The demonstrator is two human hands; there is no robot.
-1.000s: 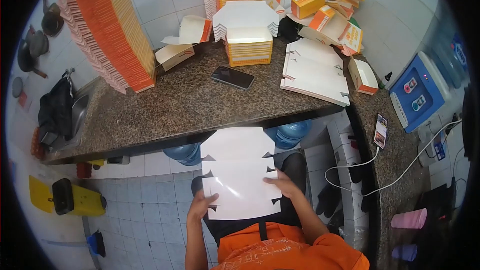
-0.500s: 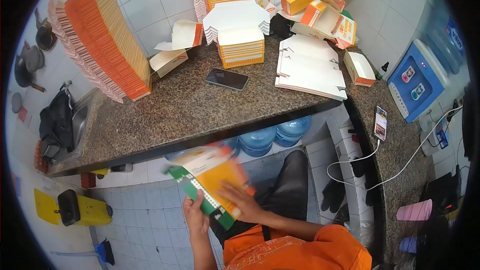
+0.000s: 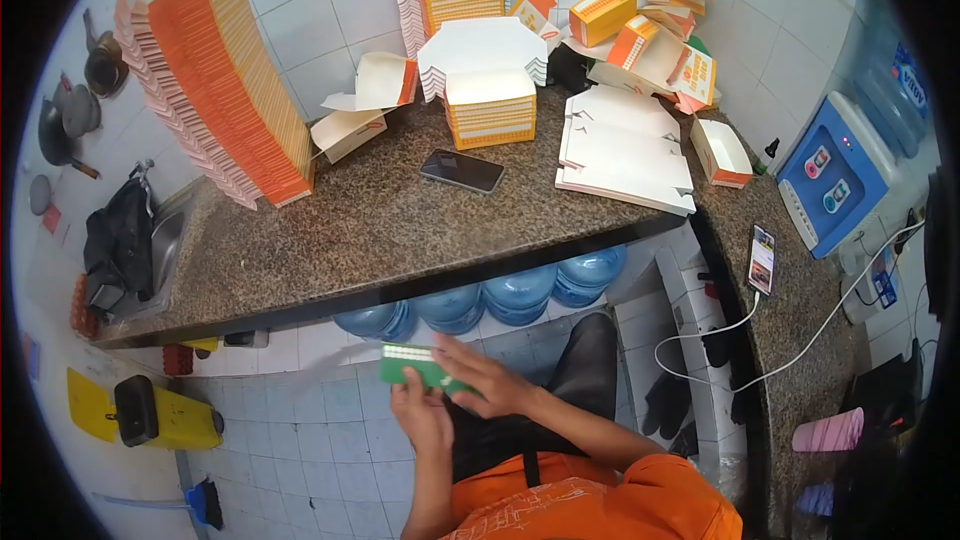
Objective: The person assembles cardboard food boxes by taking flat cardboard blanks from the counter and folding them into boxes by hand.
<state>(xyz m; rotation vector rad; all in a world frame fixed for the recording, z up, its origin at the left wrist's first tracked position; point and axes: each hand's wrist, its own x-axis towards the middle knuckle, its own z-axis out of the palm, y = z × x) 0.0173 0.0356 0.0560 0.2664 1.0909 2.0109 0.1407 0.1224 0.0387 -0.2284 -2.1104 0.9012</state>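
Above my lap, both hands hold a printed cardboard food box [image 3: 408,367], whose green side with a row of white marks faces me. My left hand [image 3: 422,418] grips its lower edge with the thumb over the green side. My right hand [image 3: 488,380] is closed about its right end, fingers along the upper edge. The rest of the box is tilted out of sight, and a pale blur trails to its left. Beyond it on the counter sit a stack of white and yellow boxes [image 3: 490,112] and a black phone [image 3: 462,171].
A tall stack of orange cartons [image 3: 235,80] leans on the granite counter [image 3: 400,240]. Flat white blanks [image 3: 625,150] lie at right, below a pile of folded boxes [image 3: 640,40]. A charging phone [image 3: 762,260] trails a white cable. Blue water bottles [image 3: 520,295] stand beneath the counter.
The box has turned from showing its broad orange and white face to showing mostly a narrow green side. My right hand has moved up from its face to its right end.
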